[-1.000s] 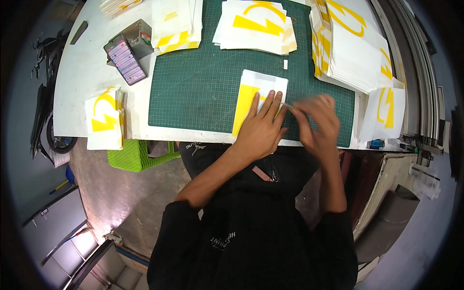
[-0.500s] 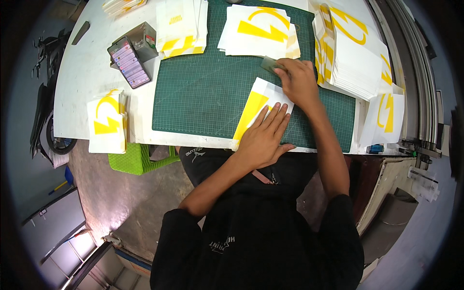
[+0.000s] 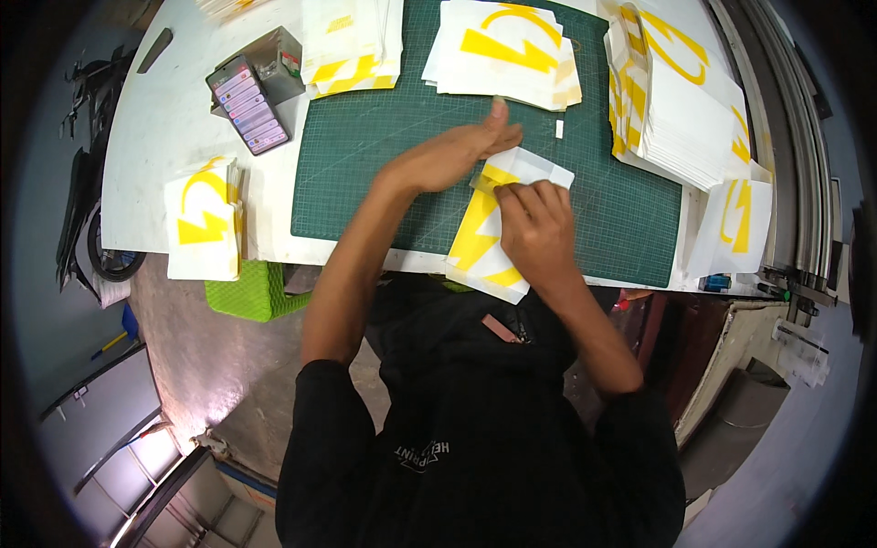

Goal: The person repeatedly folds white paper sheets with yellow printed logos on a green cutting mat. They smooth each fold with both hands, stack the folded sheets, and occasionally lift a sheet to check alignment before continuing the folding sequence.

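Note:
A white paper piece with yellow print [image 3: 475, 224], sheet or flat bag, lies slanted on the green cutting mat [image 3: 365, 183], its near end over the table edge. My right hand [image 3: 539, 224] rests on it, fingers closed on a small see-through plastic card [image 3: 487, 177] that lies across the paper near its far end. Just beyond the paper's far left corner, my left hand [image 3: 448, 157] is turned on its side with fingers stretched out, holding nothing. A small white strip [image 3: 559, 126] lies on the mat beyond the paper.
Stacks of similar printed paper stand at the far middle [image 3: 498, 55], far left [image 3: 352, 41], right [image 3: 685, 119] and left table edge [image 3: 203, 224]. A phone [image 3: 248, 108] leans on a grey box [image 3: 274, 68]. A green stool [image 3: 251, 290] is below the table.
My left hand has lifted off the paper and moved to its far end. My right hand has come down onto the paper with the plastic card. The small white strip now shows.

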Demonstrator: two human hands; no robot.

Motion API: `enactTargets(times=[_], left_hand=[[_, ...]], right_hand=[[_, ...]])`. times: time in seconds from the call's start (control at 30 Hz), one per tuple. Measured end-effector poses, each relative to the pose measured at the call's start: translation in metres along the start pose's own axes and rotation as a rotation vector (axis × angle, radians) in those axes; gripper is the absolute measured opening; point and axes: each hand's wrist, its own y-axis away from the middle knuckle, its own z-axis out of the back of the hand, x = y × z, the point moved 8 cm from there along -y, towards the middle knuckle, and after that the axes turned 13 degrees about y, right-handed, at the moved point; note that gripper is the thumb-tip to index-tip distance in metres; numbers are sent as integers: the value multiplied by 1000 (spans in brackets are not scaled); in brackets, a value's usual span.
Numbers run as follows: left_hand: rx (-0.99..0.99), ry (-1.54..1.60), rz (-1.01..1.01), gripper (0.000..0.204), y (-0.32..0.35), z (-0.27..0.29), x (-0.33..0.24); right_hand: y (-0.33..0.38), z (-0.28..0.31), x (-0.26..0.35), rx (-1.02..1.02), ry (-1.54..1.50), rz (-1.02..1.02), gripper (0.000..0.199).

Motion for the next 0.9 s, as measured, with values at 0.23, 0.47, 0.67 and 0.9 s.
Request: enactTargets(times=[0.23,0.47,0.67,0.9], left_hand=[[-101,-214,-159,73,10,-7,-9],[-755,-396,-248,51,90,-15,-2],[-909,-618,-81,67,117,-64,5],[-794,-388,44,51,111,-56,22]], right_hand=[[53,50,78,94,-242,203,21],[68,50,-111,20,114,-478,23],[72,54,-71,142,-112,-730,29],[80,24,-42,176,-650,-887,43]])
